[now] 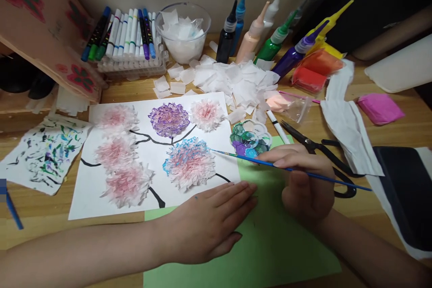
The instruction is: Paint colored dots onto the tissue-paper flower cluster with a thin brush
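Observation:
In my right hand [308, 182] is a slim blue paintbrush [303, 172], pinched between thumb and fingers. Its tip reaches the right edge of a pink tissue-paper flower [192, 171] whose upper petals are coloured blue; whether it touches the petals I cannot tell. My left hand [219, 220] lies flat, fingers stretched out, across the lower edge of the white sheet [87, 198] and the green paper [270, 252]. The sheet also bears a purple-edged flower [169, 119], several pink-white ones and black painted branches. Just right of the sheet sits a paint palette [251, 139] with green, purple and blue paint.
Paint bottles [248, 40], a bowl of tissue squares [184, 36] and a case of markers [131, 40] line the back. Loose tissue squares [236, 81] are heaped before them. Scissors [308, 144] and a phone [405, 193] lie to the right, a paint-smeared tissue [47, 153] left.

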{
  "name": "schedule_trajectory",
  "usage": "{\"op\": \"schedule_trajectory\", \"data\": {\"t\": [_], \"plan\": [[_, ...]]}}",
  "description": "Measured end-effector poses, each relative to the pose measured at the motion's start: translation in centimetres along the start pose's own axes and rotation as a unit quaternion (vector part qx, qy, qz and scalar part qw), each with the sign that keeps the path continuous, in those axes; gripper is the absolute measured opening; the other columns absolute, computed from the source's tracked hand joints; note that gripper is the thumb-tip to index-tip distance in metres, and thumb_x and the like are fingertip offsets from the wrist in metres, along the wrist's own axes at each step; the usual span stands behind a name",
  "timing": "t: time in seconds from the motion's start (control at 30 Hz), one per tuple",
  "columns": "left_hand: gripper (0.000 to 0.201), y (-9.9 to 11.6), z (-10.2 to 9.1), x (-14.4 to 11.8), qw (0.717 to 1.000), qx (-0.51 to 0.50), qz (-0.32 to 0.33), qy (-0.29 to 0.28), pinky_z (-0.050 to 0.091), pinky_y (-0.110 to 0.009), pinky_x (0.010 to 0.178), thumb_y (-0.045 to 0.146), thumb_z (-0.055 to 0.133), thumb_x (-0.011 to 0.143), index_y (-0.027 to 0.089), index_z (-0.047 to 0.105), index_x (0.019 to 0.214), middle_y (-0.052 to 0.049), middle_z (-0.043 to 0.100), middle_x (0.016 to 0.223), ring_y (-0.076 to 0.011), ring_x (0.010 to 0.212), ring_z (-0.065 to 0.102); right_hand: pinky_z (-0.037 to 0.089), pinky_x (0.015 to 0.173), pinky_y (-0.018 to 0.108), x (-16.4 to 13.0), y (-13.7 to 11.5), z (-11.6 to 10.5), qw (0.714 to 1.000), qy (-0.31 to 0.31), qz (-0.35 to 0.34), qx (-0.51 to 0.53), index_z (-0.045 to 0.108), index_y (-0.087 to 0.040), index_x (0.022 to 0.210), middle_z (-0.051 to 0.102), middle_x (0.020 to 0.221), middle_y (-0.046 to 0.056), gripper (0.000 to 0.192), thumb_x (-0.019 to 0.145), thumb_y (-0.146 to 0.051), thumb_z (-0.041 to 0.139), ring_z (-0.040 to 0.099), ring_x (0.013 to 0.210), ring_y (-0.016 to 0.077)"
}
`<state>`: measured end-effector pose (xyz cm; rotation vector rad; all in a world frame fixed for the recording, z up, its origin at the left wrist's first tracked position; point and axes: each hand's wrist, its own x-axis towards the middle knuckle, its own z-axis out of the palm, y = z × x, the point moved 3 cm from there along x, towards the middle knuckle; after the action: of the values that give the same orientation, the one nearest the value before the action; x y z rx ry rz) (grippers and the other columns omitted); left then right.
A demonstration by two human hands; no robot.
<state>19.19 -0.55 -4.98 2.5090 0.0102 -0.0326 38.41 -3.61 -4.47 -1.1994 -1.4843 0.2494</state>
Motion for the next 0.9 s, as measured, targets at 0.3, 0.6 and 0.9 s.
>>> {"op": "schedule_trajectory", "data": {"t": [0.3,0.6,0.9], "plan": [[0.052,0.15,-0.34,0.08,1.0,0.021,-0.003,-0.003,0.013,-0.033,0.122,0.029,0.035,0.103,0.003,0.035,0.147,-0.014,0.025,0.159,-0.0235,0.148,0.017,0.054,0.069,0.038,0.18,-0.29,0.13,0.999,-0.039,0.0,-0.005,0.061,-0.022,0.099,0.074,0.088,0.006,0.019,0.092,-0.023,0.044,0.066,0.081,0.0215],[0.053,0.01,-0.07,0.04,1.0,0.0,0.004,0.005,0.014,-0.034,0.122,0.032,0.035,0.103,0.002,0.033,0.147,-0.015,0.024,0.159,-0.022,0.15,0.012,0.053,0.072,0.035,0.19,-0.04,0.21,0.999,-0.044,0.015,-0.01,0.062,-0.023,0.096,0.074,0.087,0.006,0.019,0.095,-0.026,0.044,0.067,0.082,0.0196],[0.054,0.0,-0.07,0.12,1.0,-0.001,0.003,0.007,0.017,-0.034,0.122,0.032,0.037,0.103,0.002,0.033,0.147,-0.015,0.024,0.159,-0.022,0.149,0.013,0.054,0.071,0.037,0.16,-0.05,0.27,0.999,-0.039,0.015,-0.024,0.062,-0.025,0.099,0.074,0.088,0.005,0.019,0.093,-0.025,0.044,0.066,0.081,0.021]]}}
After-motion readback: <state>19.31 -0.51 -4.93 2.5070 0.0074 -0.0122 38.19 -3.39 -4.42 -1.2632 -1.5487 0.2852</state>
